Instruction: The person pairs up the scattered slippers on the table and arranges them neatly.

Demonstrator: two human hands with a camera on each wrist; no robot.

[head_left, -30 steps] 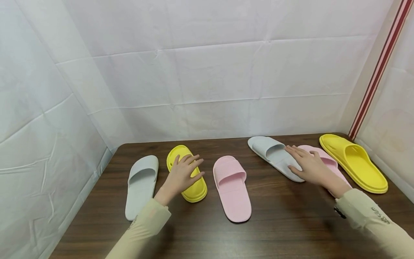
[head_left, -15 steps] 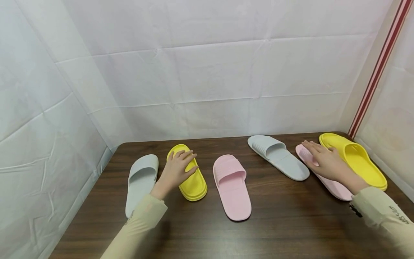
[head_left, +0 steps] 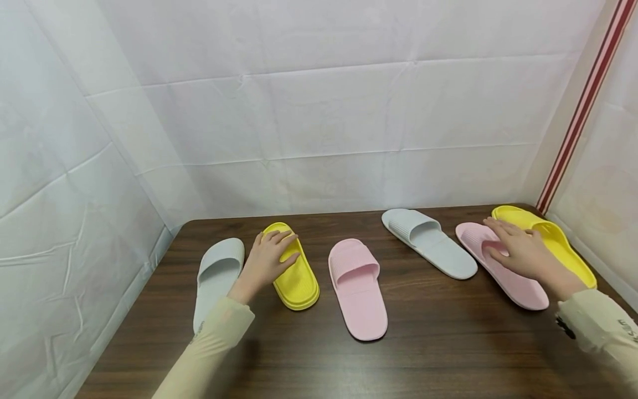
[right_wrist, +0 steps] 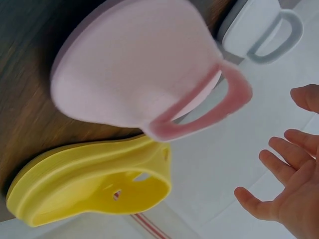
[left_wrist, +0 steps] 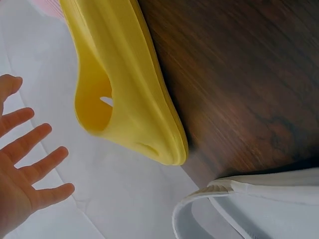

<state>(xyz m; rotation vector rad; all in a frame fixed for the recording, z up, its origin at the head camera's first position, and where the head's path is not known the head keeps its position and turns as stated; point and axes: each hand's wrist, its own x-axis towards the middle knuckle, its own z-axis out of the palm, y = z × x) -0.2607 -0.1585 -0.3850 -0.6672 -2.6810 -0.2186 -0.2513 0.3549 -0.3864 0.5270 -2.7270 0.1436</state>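
Note:
My left hand [head_left: 269, 257] hovers over the left yellow slipper [head_left: 300, 284], fingers spread, covering part of its strap in the head view. The left wrist view shows a gap between those fingers [left_wrist: 45, 167] and the yellow slipper [left_wrist: 134, 94]. Over on the right, my right hand [head_left: 523, 252] hangs above the right pink slipper [head_left: 525, 292] and partly hides the right yellow slipper [head_left: 560, 241] behind it. Its fingers are extended and hold nothing; the right wrist view has them apart from the pink slipper [right_wrist: 134, 64].
A light grey slipper [head_left: 215, 285] lies at the left, partly behind my sleeve. Another pink slipper [head_left: 361, 307] lies mid-table. A second grey slipper [head_left: 441, 252] sits right of centre on the dark wooden table [head_left: 423, 343]. White sheeting [head_left: 319, 122] hangs behind and at both sides.
My right hand has moved right, from over the right grey slipper to over the right pink one. My left hand has drifted slightly left. The slippers have stayed in place.

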